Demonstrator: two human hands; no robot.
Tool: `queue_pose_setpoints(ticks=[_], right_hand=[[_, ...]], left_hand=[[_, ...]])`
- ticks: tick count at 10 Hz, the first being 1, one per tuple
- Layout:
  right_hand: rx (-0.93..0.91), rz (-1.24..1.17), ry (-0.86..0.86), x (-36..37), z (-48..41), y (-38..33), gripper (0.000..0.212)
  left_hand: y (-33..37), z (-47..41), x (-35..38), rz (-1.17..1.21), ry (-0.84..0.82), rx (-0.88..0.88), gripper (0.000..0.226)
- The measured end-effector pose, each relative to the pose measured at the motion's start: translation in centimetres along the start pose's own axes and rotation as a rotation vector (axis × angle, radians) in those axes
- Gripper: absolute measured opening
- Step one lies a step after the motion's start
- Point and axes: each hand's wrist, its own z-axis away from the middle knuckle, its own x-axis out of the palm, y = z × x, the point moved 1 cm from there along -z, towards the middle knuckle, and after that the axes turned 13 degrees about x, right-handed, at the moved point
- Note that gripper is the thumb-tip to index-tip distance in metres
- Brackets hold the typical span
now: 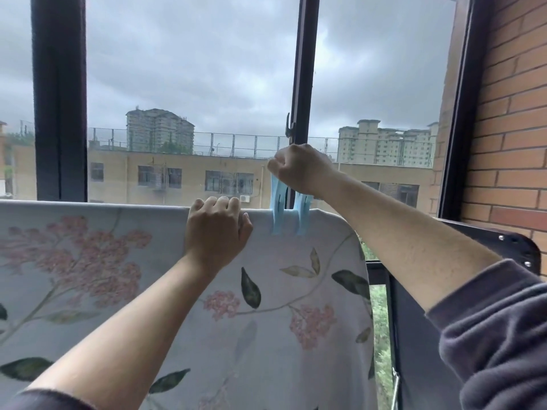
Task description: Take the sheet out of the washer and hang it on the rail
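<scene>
The floral sheet [266, 335] is gripped by the left hand [217, 229], a blue peg [278, 216] by the right hand [302, 170]. A brick wall [509, 143] is seen at 3 o'clock.

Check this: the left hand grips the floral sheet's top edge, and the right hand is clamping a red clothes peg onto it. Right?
Not quite: the clothes peg is light blue, not red. The head view shows the right hand clamping it onto the top edge of the floral sheet while the left hand grips that edge.
</scene>
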Motion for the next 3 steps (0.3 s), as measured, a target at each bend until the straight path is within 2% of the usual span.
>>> queue_pose_setpoints(ticks=[1,2,3], right_hand=[[-0.04,0.022,0.21,1.0,1.0,-0.3,0.037],[-0.091,0.0,0.335,2.0,2.7,-0.7,0.04],[-0.097,-0.124,0.424,3.5,6.6,-1.1,0.043]], left_hand=[[-0.2,0.2,-0.1,0.003,-0.025,-0.013,0.03],[-0.7,0.7,0.0,0.058,-0.038,-0.005,0.027],[-0.8,2.1,-0.3,0.1,-0.025,0.031,0.037]])
